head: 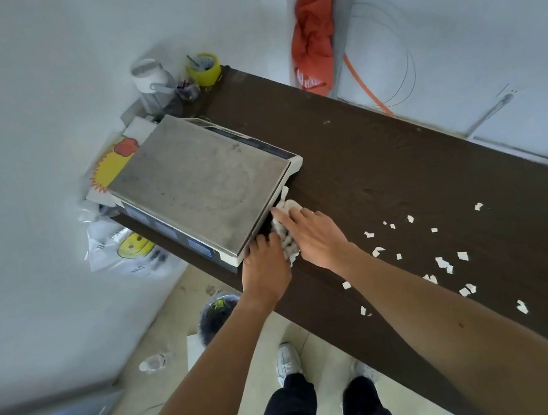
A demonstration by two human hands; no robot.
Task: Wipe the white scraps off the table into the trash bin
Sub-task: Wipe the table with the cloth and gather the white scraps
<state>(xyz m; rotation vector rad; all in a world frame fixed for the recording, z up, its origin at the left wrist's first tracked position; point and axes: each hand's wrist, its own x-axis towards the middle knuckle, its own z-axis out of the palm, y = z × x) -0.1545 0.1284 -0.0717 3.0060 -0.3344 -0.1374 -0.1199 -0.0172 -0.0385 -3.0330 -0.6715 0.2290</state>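
Nearest me, below the bench edge, the trash bin [217,312] stands on the floor with its dark liner open, close under my left forearm, which I judge is why the sweep should end at this near edge. On the dark bench [379,146] to my right the white scraps [441,261] lie scattered and loose, well apart from both hands, so none of the wiping has reached them yet. Further out, my right hand [315,233] presses flat, fingers spread, on a pale crumpled cloth [286,236] that is tucked against the side of the scale [200,182]; it is not closed round the cloth, only bearing down on it. My left hand [266,265] lies just beside it, fingers curled at the scale's near corner, touching the cloth's edge, though I cannot tell whether it grips anything. I take it I am gathering the cloth to carry it toward the scraps. Beyond the scale a yellow tape roll [205,69] and a white jug [151,81] crowd the far corner.
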